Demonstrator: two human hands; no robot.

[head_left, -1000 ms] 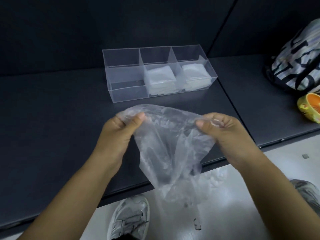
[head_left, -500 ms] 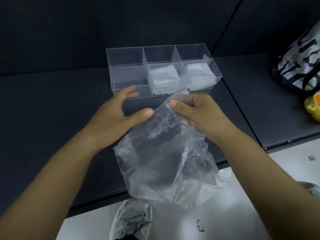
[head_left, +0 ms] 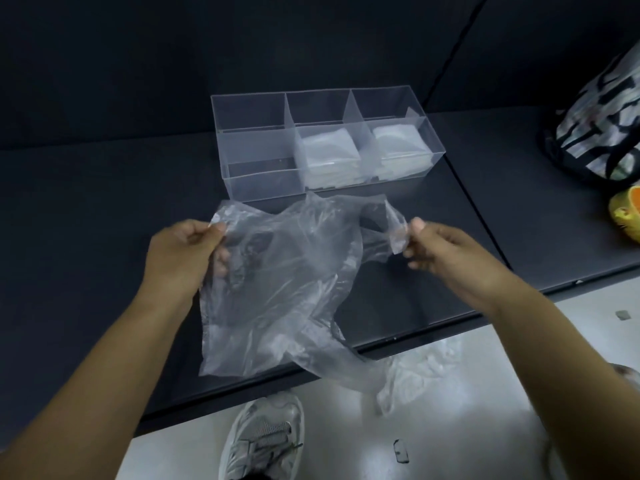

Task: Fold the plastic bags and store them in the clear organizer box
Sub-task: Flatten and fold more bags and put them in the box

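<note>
**While We Hold the Bag**

Where the dark table [head_left: 86, 220] fills the middle of the frame, our left hand [head_left: 180, 258] and right hand [head_left: 450, 254] each pinch a top corner of the plastic bag [head_left: 284, 289]. It hangs spread between our fingers [head_left: 207, 230], just below the clear organizer box [head_left: 263, 185].

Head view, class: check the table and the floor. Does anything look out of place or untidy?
Yes: crumpled clear plastic lies on the pale floor just off the table edge, away from the organizer box. The plastic bag pinched by the left hand and right hand is merely unfolded.
</note>
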